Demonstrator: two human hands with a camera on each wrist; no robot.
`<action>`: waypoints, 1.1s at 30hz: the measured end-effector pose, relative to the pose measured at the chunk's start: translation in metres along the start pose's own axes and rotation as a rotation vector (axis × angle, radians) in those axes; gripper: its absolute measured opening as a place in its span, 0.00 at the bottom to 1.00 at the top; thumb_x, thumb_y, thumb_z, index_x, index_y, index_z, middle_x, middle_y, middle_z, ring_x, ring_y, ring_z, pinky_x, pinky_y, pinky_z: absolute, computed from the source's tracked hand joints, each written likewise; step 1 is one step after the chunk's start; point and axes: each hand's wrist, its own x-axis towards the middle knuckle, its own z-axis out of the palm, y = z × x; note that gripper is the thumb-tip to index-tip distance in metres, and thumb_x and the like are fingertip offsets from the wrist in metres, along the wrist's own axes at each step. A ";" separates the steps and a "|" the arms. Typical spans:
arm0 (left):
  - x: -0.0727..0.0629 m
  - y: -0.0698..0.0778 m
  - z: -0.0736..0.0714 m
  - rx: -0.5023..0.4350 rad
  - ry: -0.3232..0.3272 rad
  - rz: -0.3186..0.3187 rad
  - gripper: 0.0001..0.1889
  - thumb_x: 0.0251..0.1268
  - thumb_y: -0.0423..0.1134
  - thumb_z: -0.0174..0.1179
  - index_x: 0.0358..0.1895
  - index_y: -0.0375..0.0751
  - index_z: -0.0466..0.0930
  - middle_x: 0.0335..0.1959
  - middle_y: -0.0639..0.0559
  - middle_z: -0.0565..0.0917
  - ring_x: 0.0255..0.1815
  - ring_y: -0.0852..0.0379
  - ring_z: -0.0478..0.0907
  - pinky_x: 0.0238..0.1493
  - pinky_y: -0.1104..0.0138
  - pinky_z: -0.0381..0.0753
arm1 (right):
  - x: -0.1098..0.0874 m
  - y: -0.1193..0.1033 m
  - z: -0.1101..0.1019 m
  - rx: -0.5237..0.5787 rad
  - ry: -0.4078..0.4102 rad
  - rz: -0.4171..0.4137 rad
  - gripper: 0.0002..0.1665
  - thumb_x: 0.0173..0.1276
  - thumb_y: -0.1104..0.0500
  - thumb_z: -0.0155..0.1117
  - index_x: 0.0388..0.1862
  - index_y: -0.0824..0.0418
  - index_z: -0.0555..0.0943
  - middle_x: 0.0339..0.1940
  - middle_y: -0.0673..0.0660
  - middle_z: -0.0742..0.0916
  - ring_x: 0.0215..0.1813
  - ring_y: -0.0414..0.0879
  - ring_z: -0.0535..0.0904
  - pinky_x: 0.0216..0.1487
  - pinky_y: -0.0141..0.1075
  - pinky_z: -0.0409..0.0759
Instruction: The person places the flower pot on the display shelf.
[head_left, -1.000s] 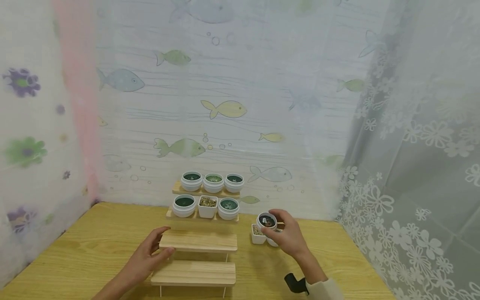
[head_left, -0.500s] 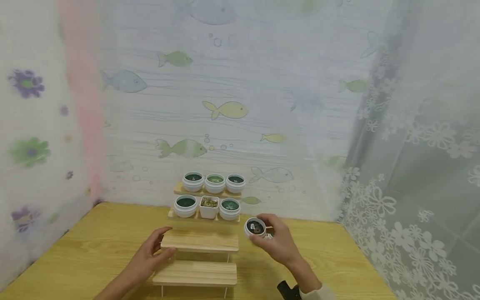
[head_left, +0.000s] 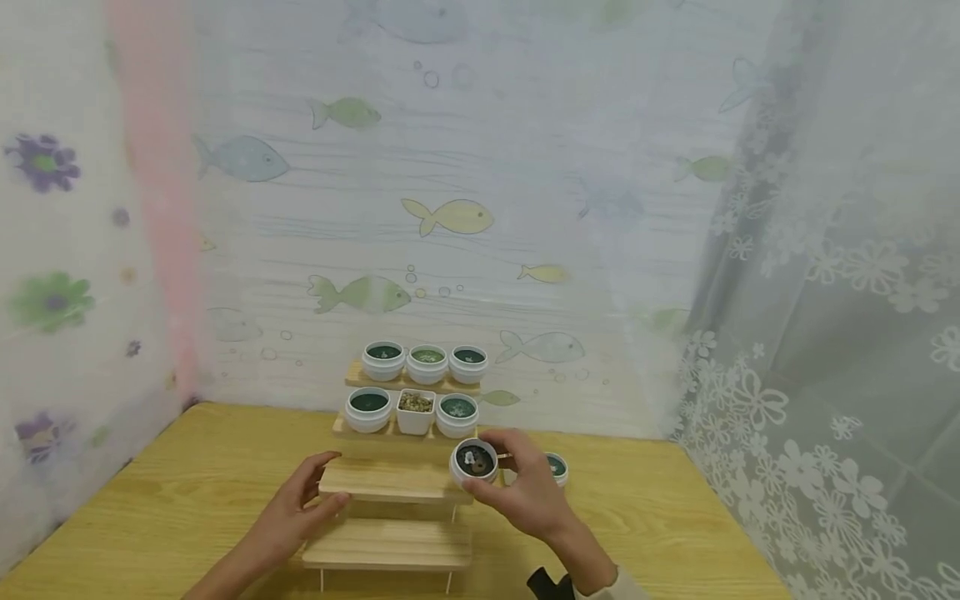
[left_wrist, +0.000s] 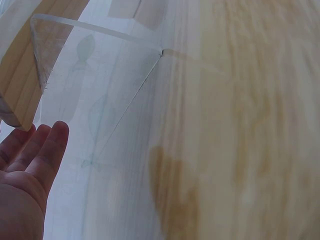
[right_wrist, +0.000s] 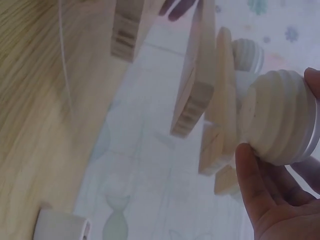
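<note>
In the head view, my right hand grips a small round white pot with a dark filling, between thumb and fingers. The pot is just above the right end of an upper bare wooden shelf board. The right wrist view shows the pot's ridged white side tilted in the fingers. My left hand is at the left end of that same board, thumb in front and fingers behind. In the left wrist view the left fingers look nearly straight, close to a board end; contact is unclear.
Two higher boards behind carry several white pots, including a square pot with a grainy filling. A lower bare board stands in front. Another round pot sits behind the right hand on the wooden table. Patterned curtains surround it.
My right hand has carried the round pot leftward and slightly down, from above the other pots on the table to the board's right end. The left hand stays at the board's left end.
</note>
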 end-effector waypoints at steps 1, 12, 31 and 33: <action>0.000 0.000 0.000 -0.003 0.000 -0.001 0.31 0.69 0.43 0.58 0.70 0.37 0.57 0.71 0.30 0.56 0.71 0.28 0.49 0.63 0.39 0.60 | 0.001 -0.001 0.002 0.005 0.000 0.000 0.30 0.55 0.55 0.75 0.56 0.56 0.77 0.48 0.48 0.81 0.49 0.44 0.78 0.45 0.37 0.82; 0.000 0.000 0.001 -0.008 0.002 0.011 0.31 0.69 0.43 0.58 0.69 0.36 0.57 0.71 0.31 0.57 0.71 0.29 0.50 0.63 0.39 0.60 | 0.013 -0.016 0.035 0.074 -0.036 -0.022 0.28 0.56 0.53 0.75 0.55 0.55 0.77 0.47 0.48 0.82 0.48 0.45 0.79 0.45 0.36 0.82; 0.000 -0.001 0.000 0.015 0.027 0.017 0.31 0.67 0.43 0.60 0.68 0.38 0.59 0.70 0.30 0.59 0.70 0.28 0.53 0.63 0.40 0.62 | 0.034 -0.036 0.094 0.131 -0.019 0.043 0.26 0.55 0.53 0.75 0.50 0.60 0.78 0.41 0.52 0.84 0.42 0.40 0.81 0.40 0.31 0.82; 0.000 -0.002 0.000 0.012 0.025 0.014 0.30 0.67 0.43 0.60 0.68 0.38 0.59 0.70 0.29 0.58 0.70 0.28 0.52 0.63 0.40 0.62 | 0.035 -0.036 0.096 0.129 -0.017 0.055 0.26 0.55 0.53 0.75 0.50 0.59 0.79 0.41 0.51 0.83 0.42 0.39 0.81 0.40 0.30 0.82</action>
